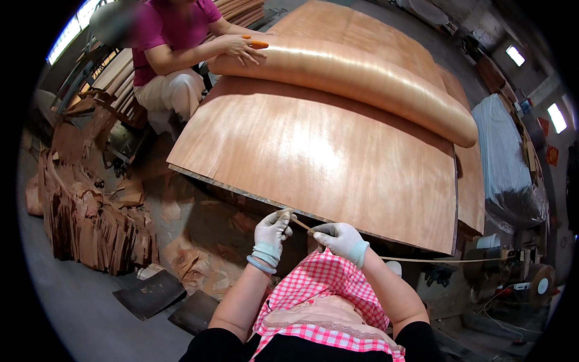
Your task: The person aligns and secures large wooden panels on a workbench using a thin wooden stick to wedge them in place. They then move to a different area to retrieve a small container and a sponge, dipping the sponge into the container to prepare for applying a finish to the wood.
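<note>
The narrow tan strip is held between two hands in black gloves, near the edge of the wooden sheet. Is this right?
Not quite: the gloves are white, as the head view shows. The narrow tan strip is indeed held between the left hand and right hand, near the edge of the wooden sheet.

Head view: one fisheye lens at the wearer's head, upright, looking down and forward.
Gingham apron (319, 276): very near, seen steeply from above along the lower edge.
Left hand (271, 234) and right hand (344, 240): near, below centre.
Wood veneer sheet (313, 151): faced from its near edge, spanning the middle.
Co-worker (175, 57): farther off, upper left.
Sheet's straight edges: bowed by the fisheye.
</note>
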`<state>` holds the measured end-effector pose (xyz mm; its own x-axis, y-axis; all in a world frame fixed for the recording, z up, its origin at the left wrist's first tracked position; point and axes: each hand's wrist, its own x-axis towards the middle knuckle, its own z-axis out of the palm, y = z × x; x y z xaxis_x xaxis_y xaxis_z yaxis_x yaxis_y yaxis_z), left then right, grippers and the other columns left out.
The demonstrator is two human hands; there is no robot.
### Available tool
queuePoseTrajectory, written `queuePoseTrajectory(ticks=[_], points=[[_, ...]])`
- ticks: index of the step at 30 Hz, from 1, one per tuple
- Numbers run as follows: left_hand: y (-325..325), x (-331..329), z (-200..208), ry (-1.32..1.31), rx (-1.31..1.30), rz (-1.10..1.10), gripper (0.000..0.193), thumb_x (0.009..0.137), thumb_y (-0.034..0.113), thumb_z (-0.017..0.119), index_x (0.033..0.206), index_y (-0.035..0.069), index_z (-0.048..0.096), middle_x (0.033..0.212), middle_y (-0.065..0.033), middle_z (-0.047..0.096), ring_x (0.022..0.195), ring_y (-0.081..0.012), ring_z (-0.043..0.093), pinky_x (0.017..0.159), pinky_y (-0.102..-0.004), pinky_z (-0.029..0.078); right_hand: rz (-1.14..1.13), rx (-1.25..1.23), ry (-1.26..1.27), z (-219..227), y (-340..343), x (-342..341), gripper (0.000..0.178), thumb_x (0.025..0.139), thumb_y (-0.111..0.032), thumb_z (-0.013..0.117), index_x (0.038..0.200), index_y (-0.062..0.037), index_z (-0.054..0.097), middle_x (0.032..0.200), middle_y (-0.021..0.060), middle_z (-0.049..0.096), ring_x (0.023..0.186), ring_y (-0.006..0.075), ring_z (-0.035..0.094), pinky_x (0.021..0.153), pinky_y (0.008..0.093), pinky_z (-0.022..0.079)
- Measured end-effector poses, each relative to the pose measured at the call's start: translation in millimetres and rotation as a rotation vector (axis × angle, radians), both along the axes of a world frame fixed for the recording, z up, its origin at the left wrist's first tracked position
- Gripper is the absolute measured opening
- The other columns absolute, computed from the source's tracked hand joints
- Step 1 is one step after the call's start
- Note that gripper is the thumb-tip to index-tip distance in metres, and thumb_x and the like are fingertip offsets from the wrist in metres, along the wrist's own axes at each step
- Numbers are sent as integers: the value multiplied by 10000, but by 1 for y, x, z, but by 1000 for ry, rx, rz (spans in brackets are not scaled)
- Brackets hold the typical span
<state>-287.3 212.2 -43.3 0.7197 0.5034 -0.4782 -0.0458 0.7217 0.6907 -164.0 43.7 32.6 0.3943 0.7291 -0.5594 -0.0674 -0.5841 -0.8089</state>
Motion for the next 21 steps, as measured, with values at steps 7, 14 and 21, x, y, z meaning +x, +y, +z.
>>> queuePoseTrajectory(ticks=[7,14,21], points=[[8,-3,-16,133,82,154,129,903,95,732,1002,17,707,774,8,660,511,-52,508,442,-173,350,57,34,-148,5,-6,7,478,952,-213,642,1352,32,549,1182,167,683,1079,203,647,930,310,505],[27,-17,-28,142,139,287,84,887,64,734,951,25,698,746,-1,638,543,-65,546,455,-171,375,-208,48,-781,7,-69,54,399,898,-218,639,1264,-59,641,1242,202,648,1177,361,591,1026,421,458],[24,-18,-38,230,263,300,75,902,73,730,915,25,673,720,17,597,540,-57,511,459,-175,350,52,-389,-629,28,-125,94,317,945,-278,612,1109,-25,710,1061,188,713,978,325,674,873,386,516]])
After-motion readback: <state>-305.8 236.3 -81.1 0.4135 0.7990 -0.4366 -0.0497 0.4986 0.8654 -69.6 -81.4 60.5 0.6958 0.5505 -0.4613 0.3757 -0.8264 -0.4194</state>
